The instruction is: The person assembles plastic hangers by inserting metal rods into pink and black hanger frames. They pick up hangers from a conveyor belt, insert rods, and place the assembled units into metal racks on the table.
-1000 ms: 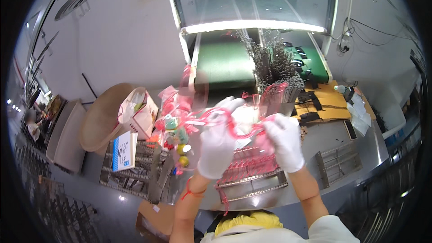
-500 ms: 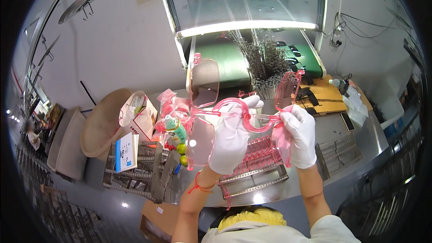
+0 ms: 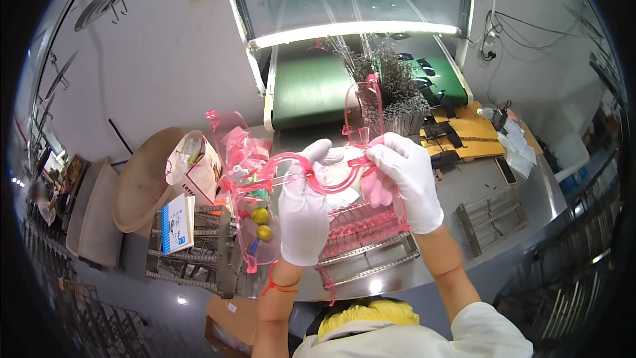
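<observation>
Both my hands wear white gloves and hold up one clear pink plastic moulding point(image 3: 331, 189), a ring with arms out to flat see-through panels. My left hand point(image 3: 303, 219) is closed round the ring's left part. The fingers of my right hand point(image 3: 407, 176) pinch the arm at the ring's right side. Larger panels hang beyond my left hand, and a slimmer one rises above my right. Below the moulding, a metal rack point(image 3: 374, 266) carries rows of small pink pieces point(image 3: 364, 225). Through the left panels show yellow-green fruits point(image 3: 264, 233) and a partly covered bottle.
To the left are a metal rack point(image 3: 192, 269) with a notebook point(image 3: 176, 225) on it, a paper bag point(image 3: 199, 176) and a large beige tub point(image 3: 142, 182). Thin metal rods point(image 3: 391, 86) stand before the green conveyor point(image 3: 308, 89). A smaller rack point(image 3: 491, 219) and phone point(image 3: 505, 171) lie right.
Both hands have shifted left with the pink moulding, and it has turned and tilted. Its left panels now lie over the fruits and bottle. My right hand has moved nearer the ring.
</observation>
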`<state>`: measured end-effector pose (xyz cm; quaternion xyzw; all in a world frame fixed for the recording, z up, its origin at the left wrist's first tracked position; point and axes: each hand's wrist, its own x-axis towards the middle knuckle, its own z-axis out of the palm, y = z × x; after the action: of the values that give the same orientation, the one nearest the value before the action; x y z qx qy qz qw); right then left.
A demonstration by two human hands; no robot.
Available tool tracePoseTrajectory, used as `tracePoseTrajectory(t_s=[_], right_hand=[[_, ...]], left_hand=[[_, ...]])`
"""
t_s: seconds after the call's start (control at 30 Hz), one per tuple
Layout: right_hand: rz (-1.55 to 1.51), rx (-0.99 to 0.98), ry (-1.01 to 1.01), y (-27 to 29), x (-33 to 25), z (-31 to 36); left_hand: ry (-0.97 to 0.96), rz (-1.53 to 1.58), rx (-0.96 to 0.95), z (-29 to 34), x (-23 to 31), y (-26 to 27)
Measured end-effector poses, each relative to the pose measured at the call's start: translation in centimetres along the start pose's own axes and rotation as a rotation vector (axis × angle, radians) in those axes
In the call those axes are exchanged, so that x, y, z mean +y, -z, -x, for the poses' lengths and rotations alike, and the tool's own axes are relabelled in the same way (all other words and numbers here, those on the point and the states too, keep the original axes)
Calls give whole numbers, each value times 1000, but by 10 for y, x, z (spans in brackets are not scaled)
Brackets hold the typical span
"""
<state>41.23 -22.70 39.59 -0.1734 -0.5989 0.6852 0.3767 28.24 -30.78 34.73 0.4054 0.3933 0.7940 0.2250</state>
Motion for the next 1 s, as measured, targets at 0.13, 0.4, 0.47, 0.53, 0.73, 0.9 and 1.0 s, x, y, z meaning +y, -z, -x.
tracePoseTrajectory(t_s=[0.13, 0.4, 0.47, 0.53, 0.73, 0.9, 1.0], right_hand=[[-32, -45, 1, -3, 2, -6], [-39, -92, -46, -10, -8, -7], [-5, -114, -85, -10, -5, -9], [69, -142, -112, -7, -1, -18], [224, -204, 432, -10, -22, -55], [410, -157, 929, -12, -70, -73], [251, -276, 619, -15, -102, -58]], left_hand=[[-44, -66, -23, 1, 8, 3], [-66, -5, 25, -2, 9, 4], [-114, -120, 24, -2, 5, 8], [-240, -446, 32, -11, -2, 12], [-375, -489, 259, -85, -29, 92], [-155, -387, 328, -143, -12, 103], [-104, -398, 340, -163, -13, 109]])
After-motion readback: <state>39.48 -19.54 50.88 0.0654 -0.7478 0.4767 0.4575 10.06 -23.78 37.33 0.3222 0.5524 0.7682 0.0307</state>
